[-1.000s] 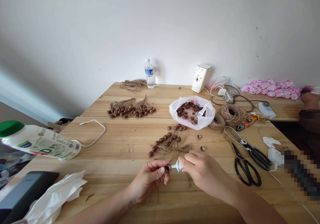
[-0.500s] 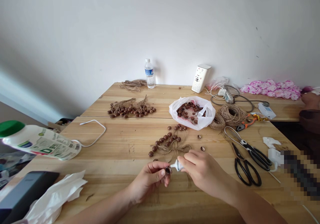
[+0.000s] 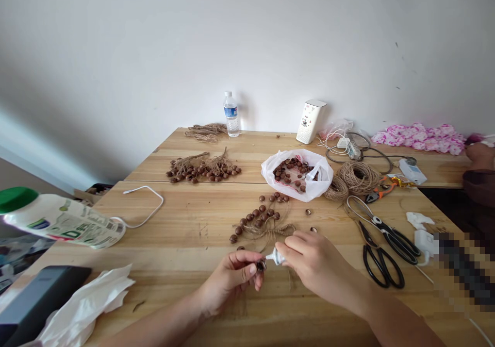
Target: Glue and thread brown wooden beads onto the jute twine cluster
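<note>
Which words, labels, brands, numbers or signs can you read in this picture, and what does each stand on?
"D", in green, on the green-capped bottle; its smaller print is blurred.
Water bottle: label too small to read.
White upright device: markings too small.
Plastic bag: red print unreadable.
Small white box: print too small.
Tube in the right hand: too blurred.

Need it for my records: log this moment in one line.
left hand: holds shell; right hand: holds tube, nozzle at shell; water bottle: upright
</note>
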### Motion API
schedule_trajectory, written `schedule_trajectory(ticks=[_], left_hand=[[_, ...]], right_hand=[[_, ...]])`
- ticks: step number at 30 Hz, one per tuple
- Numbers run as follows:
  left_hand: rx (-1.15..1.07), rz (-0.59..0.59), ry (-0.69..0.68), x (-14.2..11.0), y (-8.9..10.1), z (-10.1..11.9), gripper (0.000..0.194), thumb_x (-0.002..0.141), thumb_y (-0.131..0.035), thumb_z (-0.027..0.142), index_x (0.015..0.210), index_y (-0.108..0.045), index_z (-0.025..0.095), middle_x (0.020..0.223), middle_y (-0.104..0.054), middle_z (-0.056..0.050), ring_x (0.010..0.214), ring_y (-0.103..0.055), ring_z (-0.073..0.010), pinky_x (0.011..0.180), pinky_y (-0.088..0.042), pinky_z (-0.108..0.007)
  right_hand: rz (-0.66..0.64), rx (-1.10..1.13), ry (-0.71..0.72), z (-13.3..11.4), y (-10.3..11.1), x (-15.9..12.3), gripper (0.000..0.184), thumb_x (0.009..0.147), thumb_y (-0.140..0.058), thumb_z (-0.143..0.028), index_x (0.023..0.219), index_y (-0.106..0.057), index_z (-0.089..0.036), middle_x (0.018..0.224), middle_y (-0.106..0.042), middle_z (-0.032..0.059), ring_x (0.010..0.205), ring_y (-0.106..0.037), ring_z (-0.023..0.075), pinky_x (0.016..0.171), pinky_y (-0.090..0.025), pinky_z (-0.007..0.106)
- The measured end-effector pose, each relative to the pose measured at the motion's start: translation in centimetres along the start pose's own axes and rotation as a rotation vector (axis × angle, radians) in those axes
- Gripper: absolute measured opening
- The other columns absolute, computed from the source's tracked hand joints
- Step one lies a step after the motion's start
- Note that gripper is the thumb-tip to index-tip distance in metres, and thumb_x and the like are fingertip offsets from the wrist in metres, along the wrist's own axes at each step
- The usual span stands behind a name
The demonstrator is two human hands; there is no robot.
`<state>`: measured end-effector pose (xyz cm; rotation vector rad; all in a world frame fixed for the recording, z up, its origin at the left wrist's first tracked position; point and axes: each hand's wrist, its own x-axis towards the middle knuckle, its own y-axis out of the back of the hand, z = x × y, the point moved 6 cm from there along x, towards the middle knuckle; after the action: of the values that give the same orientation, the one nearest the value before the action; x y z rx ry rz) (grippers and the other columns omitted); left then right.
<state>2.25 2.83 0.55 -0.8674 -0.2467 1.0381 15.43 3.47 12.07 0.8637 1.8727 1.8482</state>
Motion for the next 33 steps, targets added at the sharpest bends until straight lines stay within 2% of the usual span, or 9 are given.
schedule_trajectory(ticks=[5,7,9,15,20,24,28,30,33], left_hand=[[0.004,0.067,-0.046,0.2,0.6,1.3,0.018,0.071,-0.074,0.02,0.089,-0.073,0.016,0.062,-0.069,-0.004,0.057,-0.059,-0.0111,0.059,-0.043,-0.023],[0.003,0.142,-0.128,0.3,1.3,2.7,0.019,0.072,-0.074,0.02,0.09,-0.072,0.016,0.063,-0.068,-0.003,0.058,-0.059,-0.0106,0.059,-0.044,-0.022],[-0.013,0.193,-0.208,0.4,1.9,4.0,0.018,0.071,-0.074,0.021,0.089,-0.072,0.016,0.069,-0.068,-0.003,0.06,-0.058,-0.0104,0.06,-0.045,-0.022],[-0.059,0.246,-0.331,0.4,2.5,6.1,0.018,0.07,-0.074,0.021,0.087,-0.071,0.014,0.079,-0.067,-0.004,0.065,-0.059,-0.0116,0.063,-0.05,-0.023],[-0.071,0.248,-0.336,0.4,2.5,5.9,0.017,0.072,-0.073,0.022,0.087,-0.069,0.014,0.084,-0.066,-0.005,0.068,-0.059,-0.0131,0.063,-0.051,-0.024],[-0.067,0.236,-0.3,0.5,2.5,5.1,0.017,0.074,-0.071,0.023,0.088,-0.067,0.015,0.083,-0.065,-0.005,0.069,-0.06,-0.0139,0.063,-0.051,-0.025],[-0.047,0.223,-0.291,0.6,2.4,4.6,0.016,0.075,-0.07,0.023,0.087,-0.067,0.014,0.082,-0.065,-0.004,0.069,-0.06,-0.014,0.064,-0.051,-0.025],[-0.043,0.224,-0.287,0.6,2.3,4.5,0.016,0.075,-0.07,0.024,0.086,-0.067,0.014,0.081,-0.064,-0.004,0.068,-0.06,-0.014,0.063,-0.051,-0.025],[-0.052,0.236,-0.289,0.6,2.2,4.6,0.016,0.074,-0.071,0.024,0.085,-0.066,0.014,0.08,-0.064,-0.005,0.068,-0.06,-0.0143,0.063,-0.051,-0.026]], right_hand=[[0.091,0.077,-0.091,1.5,2.4,-0.7,0.018,0.091,-0.046,-0.017,0.103,-0.059,-0.016,0.086,-0.062,0.0072,0.079,-0.055,0.0191,0.069,-0.041,0.03],[0.149,0.094,-0.171,3.0,3.6,-1.3,0.019,0.091,-0.046,-0.018,0.106,-0.058,-0.017,0.096,-0.063,0.0089,0.086,-0.057,0.02,0.074,-0.042,0.03],[0.106,0.099,-0.257,4.9,4.0,-1.9,0.021,0.088,-0.048,-0.016,0.107,-0.057,-0.019,0.101,-0.063,0.0078,0.088,-0.058,0.0201,0.075,-0.043,0.03],[-0.258,0.032,-0.488,9.9,-0.2,-4.5,0.024,0.079,-0.05,-0.005,0.094,-0.063,-0.019,0.093,-0.065,0.0063,0.086,-0.061,0.0219,0.07,-0.042,0.029],[-0.338,-0.057,-0.529,11.4,-3.2,-7.9,0.034,0.074,-0.045,0.004,0.094,-0.065,-0.015,0.093,-0.063,0.0102,0.09,-0.058,0.0239,0.078,-0.042,0.032],[-0.227,-0.117,-0.473,9.4,-2.0,-7.7,0.026,0.072,-0.052,0.001,0.089,-0.066,-0.014,0.101,-0.06,0.012,0.095,-0.054,0.0264,0.082,-0.04,0.036],[0.024,-0.039,-0.342,4.8,-1.1,-3.5,0.017,0.086,-0.049,-0.011,0.086,-0.065,-0.016,0.089,-0.06,0.0077,0.088,-0.053,0.0215,0.079,-0.04,0.033],[0.021,0.029,-0.28,2.8,-2.5,-1.2,0.018,0.089,-0.05,-0.017,0.078,-0.064,-0.017,0.081,-0.06,0.006,0.083,-0.054,0.0198,0.075,-0.041,0.03],[-0.073,0.049,-0.345,1.8,-5.6,0.8,0.01,0.084,-0.06,-0.024,0.079,-0.062,-0.016,0.085,-0.06,0.0071,0.085,-0.056,0.0216,0.071,-0.043,0.029]])
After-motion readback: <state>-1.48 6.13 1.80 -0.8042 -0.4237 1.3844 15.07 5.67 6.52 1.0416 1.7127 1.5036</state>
